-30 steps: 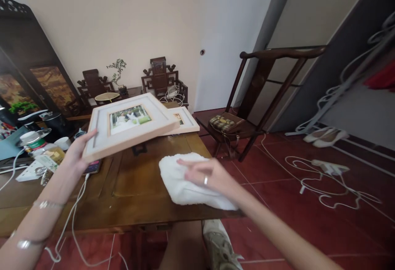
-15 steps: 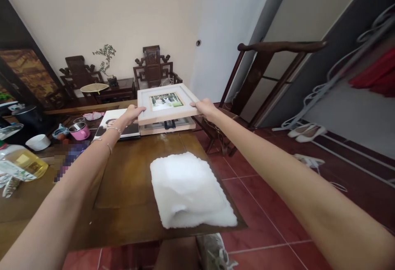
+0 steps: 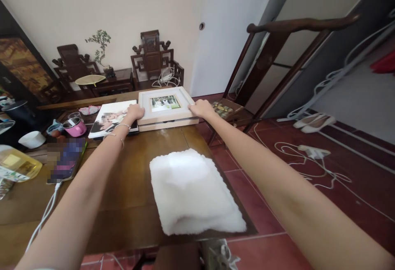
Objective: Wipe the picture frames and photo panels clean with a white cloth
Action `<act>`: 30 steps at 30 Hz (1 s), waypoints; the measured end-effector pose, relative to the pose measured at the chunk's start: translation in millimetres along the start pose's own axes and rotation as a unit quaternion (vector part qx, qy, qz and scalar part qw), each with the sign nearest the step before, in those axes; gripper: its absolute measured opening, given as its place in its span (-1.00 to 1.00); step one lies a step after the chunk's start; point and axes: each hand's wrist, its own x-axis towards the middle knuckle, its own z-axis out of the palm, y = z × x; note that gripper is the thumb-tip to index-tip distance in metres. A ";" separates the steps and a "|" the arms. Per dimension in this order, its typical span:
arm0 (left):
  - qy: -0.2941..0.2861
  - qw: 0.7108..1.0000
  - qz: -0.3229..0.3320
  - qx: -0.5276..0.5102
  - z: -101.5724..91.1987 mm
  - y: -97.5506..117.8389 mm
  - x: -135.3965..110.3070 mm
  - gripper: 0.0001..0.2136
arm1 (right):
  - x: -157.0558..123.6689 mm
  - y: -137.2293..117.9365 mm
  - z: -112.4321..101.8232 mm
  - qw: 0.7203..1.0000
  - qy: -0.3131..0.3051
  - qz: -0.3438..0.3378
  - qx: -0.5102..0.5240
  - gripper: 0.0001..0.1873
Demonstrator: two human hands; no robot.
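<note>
Both hands grip a pale wooden picture frame (image 3: pixel 145 115) with a small photo in its middle, at the far end of the table. My left hand (image 3: pixel 135 112) is closed on its left edge, and my right hand (image 3: pixel 202 108) on its right edge. Directly beneath it lies a second wooden frame (image 3: pixel 173 125), mostly covered. Left of the frames rests a large photo print (image 3: pixel 108 117), partly behind my left wrist. Nearer to me a folded white fluffy cloth (image 3: pixel 194 192) lies on the wooden table (image 3: pixel 132 187).
At left on the table are a phone (image 3: pixel 69 159) with a white cable, a pink cup (image 3: pixel 75 126), a white bowl (image 3: pixel 32 139) and an oil bottle (image 3: pixel 18 164). A wooden chair (image 3: pixel 268 56) stands past the table's right edge. Cords and a power strip (image 3: pixel 314 152) lie on the floor.
The held frame has come down onto the frame below, closing the gap between them. Both hands have lowered with it, and the camera view has shifted slightly.
</note>
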 end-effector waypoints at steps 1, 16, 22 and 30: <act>0.007 1.000 -0.006 0.011 0.7 -0.3 -0.5 -0.66 | -1.8 -1.2 -0.9 1.000 0.004 -0.001 -0.007 -0.53; -0.031 0.931 0.365 -0.005 9.9 73.2 -288.3 -0.44 | -212.7 40.6 -30.8 0.957 -0.160 -0.105 0.218 -0.91; -0.059 0.934 0.351 0.020 29.5 37.9 -294.4 -0.30 | -206.6 12.7 -13.0 0.941 -0.203 -0.065 0.262 -0.64; -0.004 0.957 0.287 -0.036 32.9 6.3 -324.9 -0.40 | -212.8 4.8 -13.2 0.840 -0.251 -0.018 0.481 -0.49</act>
